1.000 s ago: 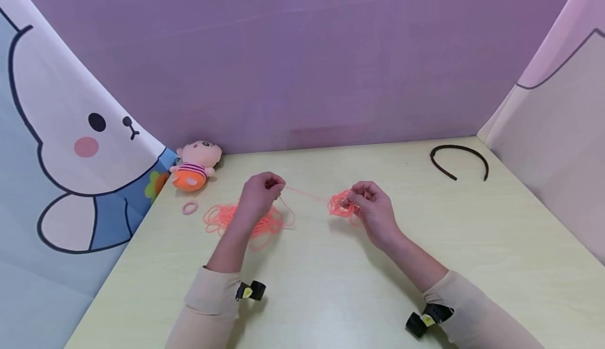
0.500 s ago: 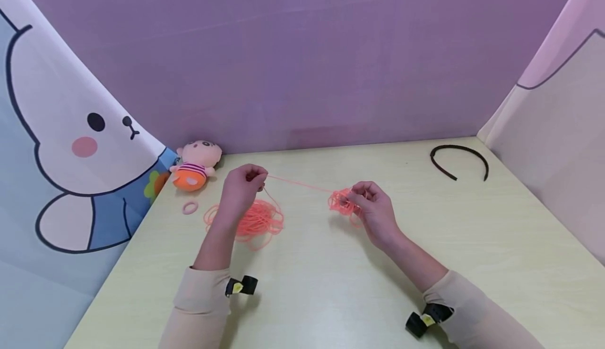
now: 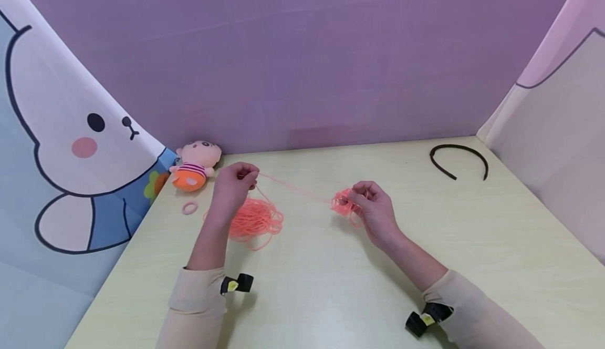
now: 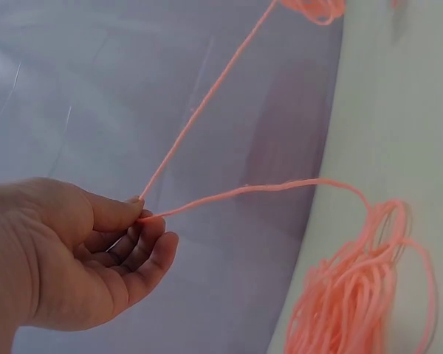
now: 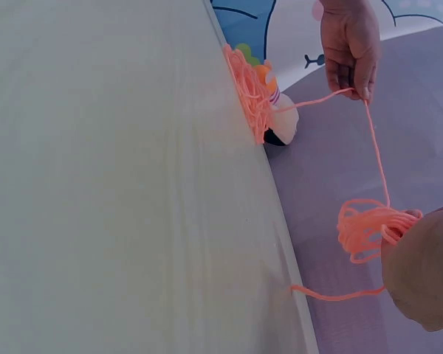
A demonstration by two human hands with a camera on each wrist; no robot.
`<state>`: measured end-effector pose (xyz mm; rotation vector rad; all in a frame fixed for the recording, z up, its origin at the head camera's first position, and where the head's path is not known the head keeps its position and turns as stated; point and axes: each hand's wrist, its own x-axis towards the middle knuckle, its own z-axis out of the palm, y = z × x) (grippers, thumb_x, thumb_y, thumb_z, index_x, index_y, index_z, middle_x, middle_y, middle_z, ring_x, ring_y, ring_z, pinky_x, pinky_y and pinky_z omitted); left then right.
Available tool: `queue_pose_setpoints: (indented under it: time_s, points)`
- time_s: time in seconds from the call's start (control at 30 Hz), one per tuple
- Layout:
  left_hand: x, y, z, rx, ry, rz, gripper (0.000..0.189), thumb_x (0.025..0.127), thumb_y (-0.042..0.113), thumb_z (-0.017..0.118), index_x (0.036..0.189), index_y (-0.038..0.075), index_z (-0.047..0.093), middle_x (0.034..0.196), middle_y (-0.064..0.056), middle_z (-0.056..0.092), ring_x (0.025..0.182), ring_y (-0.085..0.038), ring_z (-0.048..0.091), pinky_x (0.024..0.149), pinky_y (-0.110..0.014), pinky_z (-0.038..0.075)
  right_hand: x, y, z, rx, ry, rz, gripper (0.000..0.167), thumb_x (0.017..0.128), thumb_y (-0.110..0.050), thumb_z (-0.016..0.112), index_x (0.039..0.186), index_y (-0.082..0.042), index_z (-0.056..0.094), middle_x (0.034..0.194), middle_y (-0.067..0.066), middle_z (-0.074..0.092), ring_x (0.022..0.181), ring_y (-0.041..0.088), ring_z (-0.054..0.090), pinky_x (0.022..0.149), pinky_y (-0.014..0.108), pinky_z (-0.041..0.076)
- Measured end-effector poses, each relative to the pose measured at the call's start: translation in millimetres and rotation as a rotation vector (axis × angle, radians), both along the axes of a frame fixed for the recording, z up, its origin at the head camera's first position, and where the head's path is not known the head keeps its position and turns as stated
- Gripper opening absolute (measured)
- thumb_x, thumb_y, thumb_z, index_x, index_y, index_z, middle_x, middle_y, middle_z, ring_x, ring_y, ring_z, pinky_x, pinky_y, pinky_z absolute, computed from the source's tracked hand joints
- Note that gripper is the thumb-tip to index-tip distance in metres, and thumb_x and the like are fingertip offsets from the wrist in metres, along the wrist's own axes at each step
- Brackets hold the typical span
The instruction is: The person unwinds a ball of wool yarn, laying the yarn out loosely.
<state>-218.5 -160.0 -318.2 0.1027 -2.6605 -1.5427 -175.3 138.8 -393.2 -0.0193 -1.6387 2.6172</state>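
Note:
My left hand (image 3: 232, 187) pinches a single strand of coral-pink yarn (image 4: 207, 103) between thumb and fingertips, raised above the table. From that pinch one length runs down to a loose heap of the same yarn (image 3: 257, 220) on the table. The other length crosses to a small looped bundle of yarn (image 5: 365, 227), which my right hand (image 3: 374, 209) grips between thumb and fingers. A loose tail of yarn (image 5: 336, 296) hangs from under the right hand. In the left wrist view the left thumb presses the strand (image 4: 142, 210) against the fingertips.
A plush doll (image 3: 195, 166) in a striped top sits at the table's back left corner. A pink ring (image 3: 190, 208) lies just in front of it. At the back right lies a black headband (image 3: 460, 161). Purple cloth (image 3: 331, 65) rises behind the table.
My left hand has moved left and slightly up, drawing the strand longer between the hands; over the last half second the strand slackens a little. My right hand stays nearly still with the bundle.

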Motion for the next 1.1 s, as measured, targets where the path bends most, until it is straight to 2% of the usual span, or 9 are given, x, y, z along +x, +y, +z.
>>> queue_pose_setpoints:
  time_s: [0.17, 0.33, 0.5, 0.63, 0.73, 0.9, 1.1]
  points:
    - [-0.1, -13.5, 2.9, -0.022, 0.015, 0.060, 0.019, 0.104, 0.015, 0.058, 0.116, 0.002, 0.066, 0.100, -0.013, 0.061, 0.090, -0.023, 0.061, 0.077, -0.030, 0.052, 0.0, 0, -0.3, -0.008, 0.006, 0.001, 0.015, 0.096, 0.008, 0.059, 0.105, -0.003, 0.054, 0.091, 0.003, 0.054, 0.081, 0.016, 0.065, 0.080, 0.027, 0.055]
    - [1.2, -30.7, 7.2, -0.009, -0.016, 0.133, 0.023, 0.106, 0.017, 0.055, 0.122, 0.004, 0.064, 0.108, -0.013, 0.060, 0.095, -0.025, 0.059, 0.082, -0.031, 0.053, -0.7, 1, -0.9, -0.011, 0.014, 0.011, 0.015, 0.096, 0.008, 0.059, 0.105, -0.002, 0.053, 0.090, 0.006, 0.055, 0.079, 0.019, 0.068, 0.084, 0.032, 0.057]
    - [3.1, -44.3, 10.1, 0.006, -0.010, 0.197, 0.027, 0.106, 0.020, 0.055, 0.127, 0.005, 0.063, 0.113, -0.014, 0.059, 0.098, -0.025, 0.061, 0.088, -0.031, 0.054, -1.1, 2, -1.6, -0.001, 0.011, 0.013, 0.014, 0.096, 0.008, 0.060, 0.104, -0.002, 0.054, 0.090, 0.005, 0.056, 0.079, 0.019, 0.067, 0.081, 0.030, 0.057]
    - [3.2, -47.9, 9.9, -0.007, -0.008, 0.220, 0.027, 0.106, 0.021, 0.055, 0.126, 0.007, 0.064, 0.115, -0.014, 0.060, 0.098, -0.025, 0.060, 0.086, -0.030, 0.053, -0.7, 2, -1.1, 0.005, 0.000, 0.005, 0.014, 0.096, 0.008, 0.059, 0.103, -0.003, 0.054, 0.090, 0.005, 0.056, 0.079, 0.018, 0.067, 0.079, 0.028, 0.057]
    - [2.2, -44.4, 8.0, -0.050, -0.034, 0.174, 0.028, 0.105, 0.021, 0.057, 0.127, 0.006, 0.064, 0.118, -0.014, 0.060, 0.101, -0.028, 0.058, 0.085, -0.032, 0.051, -0.4, 2, -0.7, 0.003, -0.002, 0.003, 0.014, 0.096, 0.008, 0.059, 0.104, -0.002, 0.053, 0.090, 0.005, 0.056, 0.079, 0.018, 0.068, 0.081, 0.029, 0.057]
    - [-0.1, -26.7, 1.1, -0.087, -0.086, 0.037, 0.029, 0.102, 0.018, 0.061, 0.128, 0.005, 0.063, 0.122, -0.015, 0.060, 0.106, -0.031, 0.056, 0.086, -0.037, 0.049, -0.2, 1, -0.7, -0.003, 0.013, 0.026, 0.015, 0.097, 0.009, 0.059, 0.105, -0.002, 0.053, 0.089, 0.005, 0.056, 0.079, 0.019, 0.068, 0.083, 0.031, 0.057]
    - [1.3, 7.6, -8.4, -0.090, -0.031, -0.180, 0.026, 0.098, 0.014, 0.066, 0.121, 0.002, 0.065, 0.115, -0.014, 0.064, 0.106, -0.029, 0.061, 0.085, -0.038, 0.051, 0.6, 1, 0.0, -0.016, 0.034, 0.055, 0.015, 0.097, 0.008, 0.059, 0.105, -0.002, 0.053, 0.089, 0.005, 0.057, 0.079, 0.019, 0.068, 0.084, 0.032, 0.057]
